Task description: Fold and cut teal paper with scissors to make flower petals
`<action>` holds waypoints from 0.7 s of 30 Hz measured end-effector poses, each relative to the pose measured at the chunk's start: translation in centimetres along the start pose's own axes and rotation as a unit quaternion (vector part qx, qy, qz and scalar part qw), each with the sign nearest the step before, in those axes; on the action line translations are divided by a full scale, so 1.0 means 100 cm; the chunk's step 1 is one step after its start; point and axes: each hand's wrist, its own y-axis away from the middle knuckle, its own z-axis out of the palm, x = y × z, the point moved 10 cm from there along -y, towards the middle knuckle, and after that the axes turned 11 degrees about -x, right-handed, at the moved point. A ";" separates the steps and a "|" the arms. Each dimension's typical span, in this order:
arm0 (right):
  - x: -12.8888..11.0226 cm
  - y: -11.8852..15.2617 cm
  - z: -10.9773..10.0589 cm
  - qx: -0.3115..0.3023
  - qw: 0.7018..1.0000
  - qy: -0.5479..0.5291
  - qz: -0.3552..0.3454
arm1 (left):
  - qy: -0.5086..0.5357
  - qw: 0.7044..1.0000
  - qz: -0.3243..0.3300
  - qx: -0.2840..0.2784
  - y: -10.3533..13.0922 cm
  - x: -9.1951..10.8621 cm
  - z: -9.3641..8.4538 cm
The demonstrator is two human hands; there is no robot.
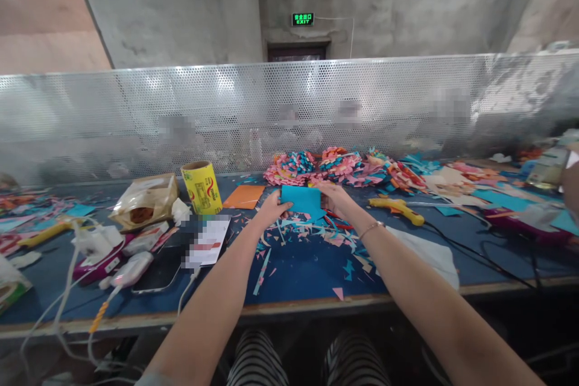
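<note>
A blue rectangle of paper (301, 200) is held up over the table between both my hands. My left hand (273, 207) pinches its left edge. At its upper right corner, my right hand (333, 196) grips the sheet, fingers partly behind it. Paper scraps (312, 230) in blue, pink and white lie beneath. Something red, perhaps scissors handles, shows under my right hand, largely covered. Just behind my hands sit ruffled paper flowers (339, 166) in pink, blue and orange. An orange paper stack (244, 196) lies left of my left hand.
A yellow cardboard tube (201, 188), a brown paper bag (147, 200), a phone (158, 268) and white cables stand or lie left. A yellow glue gun (400, 208) with a black cord lies right. A perforated metal screen (280, 114) borders the table's back. Someone's arm shows far right.
</note>
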 end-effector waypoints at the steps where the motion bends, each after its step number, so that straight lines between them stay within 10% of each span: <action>1: 0.001 -0.001 0.002 -0.003 1.000 0.012 -0.002 | -0.003 1.000 0.000 -0.001 0.000 0.000 0.001; 21: 0.000 -0.001 -0.002 0.011 0.997 0.079 -0.021 | -0.015 1.000 -0.003 -0.015 -0.003 -0.005 0.001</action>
